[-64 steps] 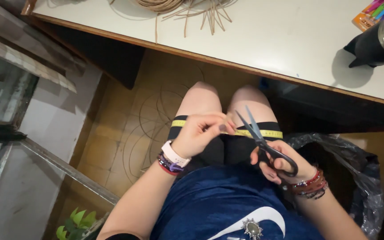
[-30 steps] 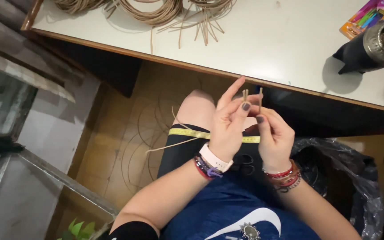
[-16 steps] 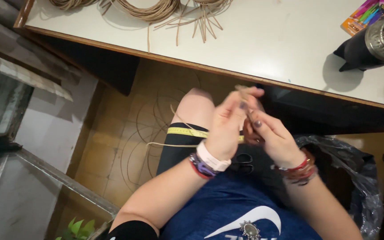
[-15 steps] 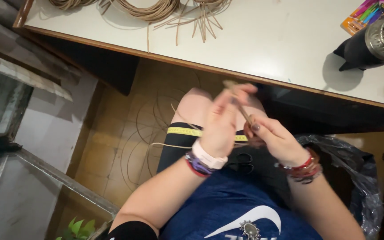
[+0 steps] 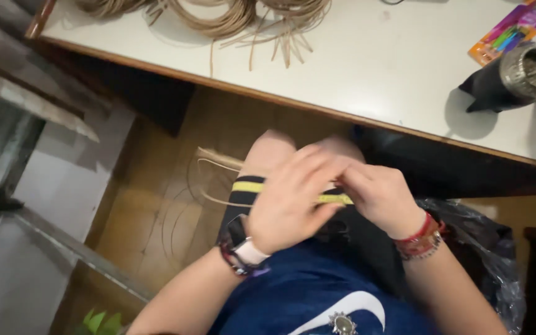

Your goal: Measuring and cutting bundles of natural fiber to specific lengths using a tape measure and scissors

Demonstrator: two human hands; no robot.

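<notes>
I sit with both hands together above my lap, and both are motion-blurred. My left hand point(image 5: 290, 198) wears a white-strapped watch and beaded bracelets. It lies across a thin pale cane strand point(image 5: 218, 162) that loops out to the left over the wooden floor. My right hand point(image 5: 383, 197), with red bracelets at the wrist, meets the left at the fingertips and pinches the same strand. Below the hands are black shorts with a yellow band point(image 5: 248, 186). Where the strand ends between the fingers is hidden.
A white table point(image 5: 367, 68) runs along the top, with coils of cane point(image 5: 218, 15) at its far left. A metal tin point(image 5: 531, 65) on dark cloth and a colourful packet point(image 5: 511, 30) sit at its right. A black plastic bag point(image 5: 497, 248) is beside my right leg.
Two seconds ago my right hand held scissors against the lap. It now holds none, and both hands rose together, worked a short cane piece, then dropped lower and blurred.
</notes>
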